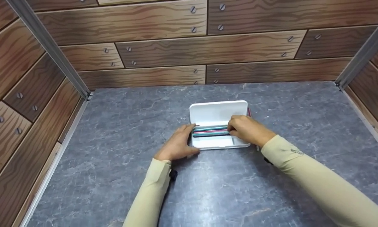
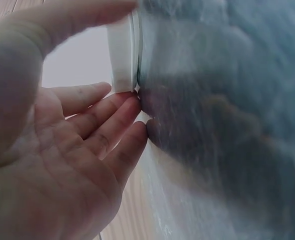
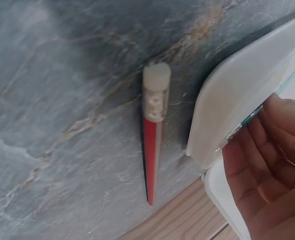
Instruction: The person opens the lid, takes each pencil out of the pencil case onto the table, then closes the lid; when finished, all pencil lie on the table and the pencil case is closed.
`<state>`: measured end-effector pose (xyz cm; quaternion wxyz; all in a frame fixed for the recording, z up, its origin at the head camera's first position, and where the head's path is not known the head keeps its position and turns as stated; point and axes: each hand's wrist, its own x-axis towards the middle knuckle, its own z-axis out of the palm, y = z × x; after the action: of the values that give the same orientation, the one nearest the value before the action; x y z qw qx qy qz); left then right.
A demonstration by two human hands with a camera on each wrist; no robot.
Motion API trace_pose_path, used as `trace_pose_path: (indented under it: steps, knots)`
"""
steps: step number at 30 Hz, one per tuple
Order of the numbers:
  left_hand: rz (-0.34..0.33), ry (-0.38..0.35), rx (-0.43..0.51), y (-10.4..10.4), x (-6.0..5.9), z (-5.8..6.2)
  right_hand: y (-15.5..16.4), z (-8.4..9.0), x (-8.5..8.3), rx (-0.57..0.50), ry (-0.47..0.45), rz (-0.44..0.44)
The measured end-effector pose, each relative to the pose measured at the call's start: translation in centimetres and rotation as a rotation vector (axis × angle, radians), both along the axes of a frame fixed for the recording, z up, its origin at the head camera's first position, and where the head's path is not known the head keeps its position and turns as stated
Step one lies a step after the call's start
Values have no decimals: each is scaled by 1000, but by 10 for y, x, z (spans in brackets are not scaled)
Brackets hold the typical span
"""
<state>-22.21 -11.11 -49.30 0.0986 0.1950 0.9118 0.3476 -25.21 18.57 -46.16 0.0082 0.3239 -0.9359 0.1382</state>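
At the left edge of the white case (image 1: 219, 113) I see the left hand (image 1: 177, 143) touching, fingers unclenched; inside the case lie pencils (image 1: 209, 133), and over their right ends the right hand (image 1: 247, 127) bends, but whether it grips I cannot tell; arranging them seems the present step, next calling for gentle fingertips; just right of the case lies a red pencil (image 3: 151, 155)
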Motion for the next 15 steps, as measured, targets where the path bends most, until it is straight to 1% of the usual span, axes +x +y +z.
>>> trace_pose_path:
  steps: [3, 8, 10, 11, 13, 14, 15]
  knots:
    - [7, -23, -9, 0, -1, -1, 0, -1, -1, 2, 4, -12]
    - [9, 10, -17, -5, -15, -26, -1, -1, -3, -18, -7, -5]
    - [10, 23, -20, -6, -19, -35, -1, -1, -4, -22, -15, -3]
    - [9, 21, -20, -6, -20, -36, -2, -1, -5, -23, -19, 0]
    - [7, 6, -16, -5, -15, -26, -2, 0, -5, -15, -21, 5]
    - [6, 8, -17, -5, -16, -27, -2, 0, -4, -13, -21, 6]
    - [8, 0, -16, -4, -12, -21, -2, 0, -4, -11, -23, 4]
